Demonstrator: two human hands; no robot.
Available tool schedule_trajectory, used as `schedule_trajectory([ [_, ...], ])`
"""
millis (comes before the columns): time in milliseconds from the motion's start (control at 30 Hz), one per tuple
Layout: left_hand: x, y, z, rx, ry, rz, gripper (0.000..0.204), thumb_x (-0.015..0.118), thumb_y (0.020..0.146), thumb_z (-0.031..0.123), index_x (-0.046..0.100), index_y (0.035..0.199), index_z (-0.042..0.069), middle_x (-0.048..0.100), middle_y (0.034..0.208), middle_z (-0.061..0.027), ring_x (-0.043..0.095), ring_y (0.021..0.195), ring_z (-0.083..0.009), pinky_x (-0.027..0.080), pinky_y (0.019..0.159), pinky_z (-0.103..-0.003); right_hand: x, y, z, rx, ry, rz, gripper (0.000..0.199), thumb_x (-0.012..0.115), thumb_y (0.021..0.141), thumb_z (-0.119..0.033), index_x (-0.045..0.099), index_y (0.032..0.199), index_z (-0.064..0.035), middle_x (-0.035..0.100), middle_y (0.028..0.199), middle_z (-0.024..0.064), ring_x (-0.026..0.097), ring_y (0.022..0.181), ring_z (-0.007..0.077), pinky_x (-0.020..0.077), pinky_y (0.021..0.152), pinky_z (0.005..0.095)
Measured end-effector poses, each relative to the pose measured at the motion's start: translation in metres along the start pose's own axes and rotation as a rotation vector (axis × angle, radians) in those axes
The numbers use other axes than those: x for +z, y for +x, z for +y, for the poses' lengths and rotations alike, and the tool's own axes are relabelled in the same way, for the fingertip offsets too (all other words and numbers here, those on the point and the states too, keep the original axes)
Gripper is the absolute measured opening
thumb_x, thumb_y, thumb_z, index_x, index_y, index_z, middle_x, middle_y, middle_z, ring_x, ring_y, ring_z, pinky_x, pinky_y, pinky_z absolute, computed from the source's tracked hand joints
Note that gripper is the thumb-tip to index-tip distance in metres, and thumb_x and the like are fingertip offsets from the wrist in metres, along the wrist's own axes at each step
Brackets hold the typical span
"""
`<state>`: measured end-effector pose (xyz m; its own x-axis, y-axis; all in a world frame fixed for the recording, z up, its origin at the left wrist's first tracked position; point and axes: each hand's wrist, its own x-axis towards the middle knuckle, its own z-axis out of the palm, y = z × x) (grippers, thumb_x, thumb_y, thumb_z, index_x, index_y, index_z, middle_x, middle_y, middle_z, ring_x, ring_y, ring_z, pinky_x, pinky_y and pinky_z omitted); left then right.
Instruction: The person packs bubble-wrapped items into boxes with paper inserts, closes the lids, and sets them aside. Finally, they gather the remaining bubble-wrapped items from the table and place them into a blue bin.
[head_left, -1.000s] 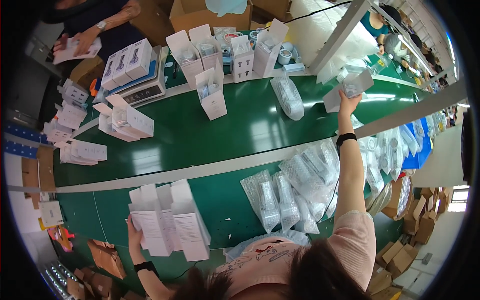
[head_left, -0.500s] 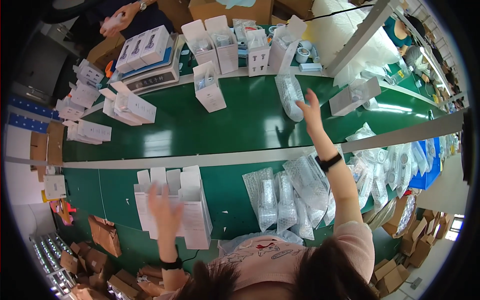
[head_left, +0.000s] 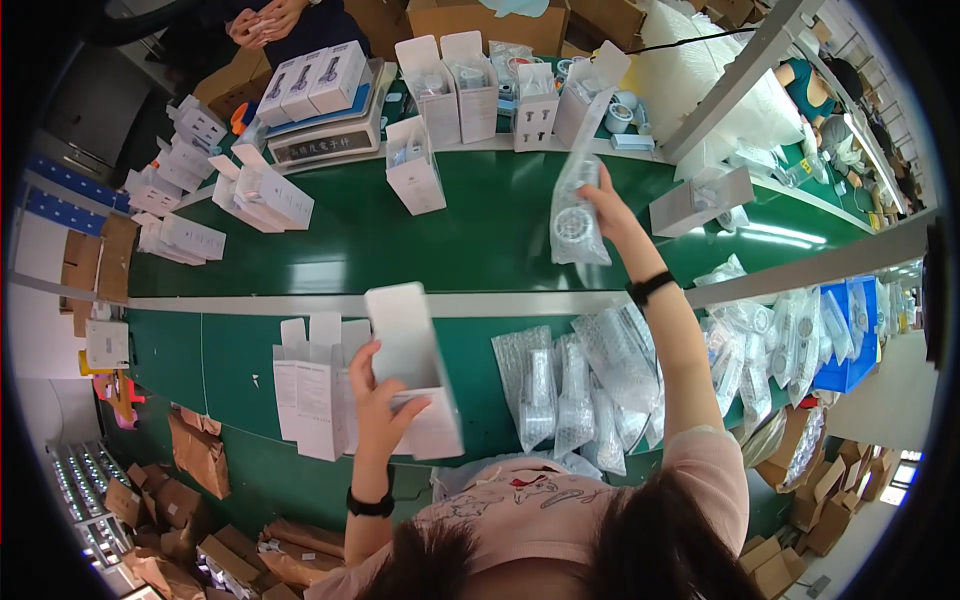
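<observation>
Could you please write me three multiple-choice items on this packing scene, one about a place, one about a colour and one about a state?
1. Where is the bubble-wrapped item that the right hand holds?
A. lifted above the green belt
B. inside a carton
C. on the floor

2. What colour is the flat carton in the left hand?
A. blue
B. white
C. brown

3. How is the left hand occupied?
A. empty
B. resting on the belt
C. gripping the carton

Answers: 1 A, the wrapped piece hangs from raised fingers over the belt. 2 B, its panels are plain white. 3 C, fingers and thumb close on its lower part.
</observation>
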<state>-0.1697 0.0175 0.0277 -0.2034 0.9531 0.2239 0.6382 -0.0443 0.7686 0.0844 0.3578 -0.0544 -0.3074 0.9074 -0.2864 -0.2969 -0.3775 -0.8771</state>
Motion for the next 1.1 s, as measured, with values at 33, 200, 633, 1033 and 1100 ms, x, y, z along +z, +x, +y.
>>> schedule_trajectory([
  [33,0.008,0.004,0.005,0.061,-0.067,0.062,0.039,0.076,0.056,0.016,0.046,0.080,0.007,0.029,0.125,-0.0165,0.033,0.116,-0.0371,0.029,0.092,-0.044,0.006,-0.024,-0.010,0.008,-0.005,-0.001,0.063,0.055,0.073,-0.009,0.026,0.128,-0.0137,0.053,0.105,0.0116,0.057,0.086,0.0272,0.0471,0.075,0.0384],
  [200,0.056,0.027,0.017,0.115,-0.135,0.207,0.068,0.081,0.049,0.020,0.042,0.104,0.009,0.028,0.126,-0.0191,0.036,0.113,-0.0350,0.035,0.090,-0.041,0.041,-0.146,-0.035,0.044,0.560,-0.020,0.046,0.052,0.074,-0.002,0.034,0.116,-0.0120,0.049,0.102,0.0056,0.052,0.091,0.0212,0.0457,0.076,0.0351],
  [633,0.121,-0.006,-0.012,0.224,-0.161,0.330,0.082,0.083,0.046,0.018,0.025,0.103,0.009,0.031,0.120,-0.0223,0.043,0.103,-0.0370,0.039,0.084,-0.042,0.137,-0.231,0.057,-0.769,-0.174,0.483,0.062,0.067,0.067,-0.009,0.030,0.116,-0.0118,0.041,0.106,0.0119,0.038,0.109,0.0251,0.0334,0.091,0.0370],
  [1033,0.106,-0.045,-0.042,0.162,-0.150,0.256,0.090,0.082,0.050,0.028,0.019,0.111,0.010,0.021,0.127,-0.0253,0.029,0.117,-0.0380,0.028,0.095,-0.043,-0.139,-0.267,0.001,-0.467,-1.503,0.722,0.029,0.053,0.071,-0.002,0.056,0.099,-0.0051,0.056,0.095,0.0132,0.051,0.091,0.0324,0.0415,0.078,0.0372],
  [1100,0.105,-0.042,-0.039,0.135,-0.235,0.261,0.086,0.082,0.051,0.028,0.023,0.111,0.010,0.022,0.127,-0.0248,0.029,0.117,-0.0376,0.028,0.095,-0.042,-0.200,-0.258,0.014,-0.262,-1.705,0.680,0.033,0.053,0.068,-0.001,0.056,0.101,-0.0064,0.055,0.095,0.0129,0.051,0.089,0.0340,0.0419,0.077,0.0388],
])
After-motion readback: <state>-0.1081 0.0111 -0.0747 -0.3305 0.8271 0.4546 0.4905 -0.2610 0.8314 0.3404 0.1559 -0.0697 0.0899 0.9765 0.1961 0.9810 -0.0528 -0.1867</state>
